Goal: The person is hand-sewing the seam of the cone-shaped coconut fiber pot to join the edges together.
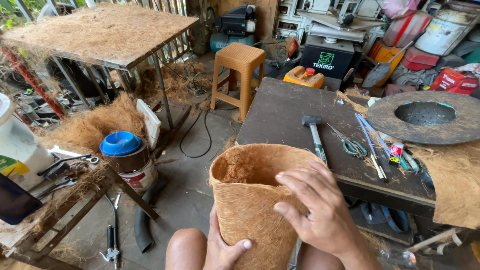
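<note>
A tall brown pot made of coconut fibre [250,200] stands upright between my knees, its open mouth facing up. My left hand [222,247] grips its lower left side, thumb across the front. My right hand [320,205] lies flat against the pot's right wall near the rim, fingers spread. A hammer with a black rubber head [314,131] lies on the dark wooden table [280,107] just behind the pot, with scissors [348,143] to its right.
A round dark mould with a hole [425,116] and loose fibre sit at the table's right. A woven orange stool [240,75] stands behind. At left are a blue-lidded can [122,150], tools on a bench and a fibre-covered frame table [100,30].
</note>
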